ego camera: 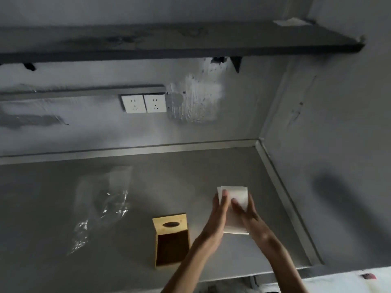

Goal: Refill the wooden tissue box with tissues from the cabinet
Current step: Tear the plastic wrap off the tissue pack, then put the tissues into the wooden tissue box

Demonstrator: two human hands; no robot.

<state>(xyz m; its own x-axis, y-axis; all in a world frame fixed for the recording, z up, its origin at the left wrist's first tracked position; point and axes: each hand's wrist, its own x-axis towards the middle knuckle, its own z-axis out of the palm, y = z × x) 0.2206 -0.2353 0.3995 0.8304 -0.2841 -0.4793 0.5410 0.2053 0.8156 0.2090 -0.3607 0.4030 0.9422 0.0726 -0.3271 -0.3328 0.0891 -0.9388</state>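
Note:
A white stack of tissues (pixel 237 195) is held above the grey counter, right of centre. My left hand (pixel 219 212) grips its left edge and my right hand (pixel 247 214) grips its right side, thumbs lying across the top. The wooden tissue box (pixel 170 240) lies on the counter just left of my left forearm. Its face with the dark oval slot points away from me, and its open side shows a dark, seemingly empty inside.
A crumpled clear plastic wrapper (pixel 101 206) lies on the grey counter (pixel 63 271) to the left of the box. Two white wall sockets (pixel 143 103) sit on the back wall, under a dark shelf (pixel 190 45). A wall closes the counter on the right.

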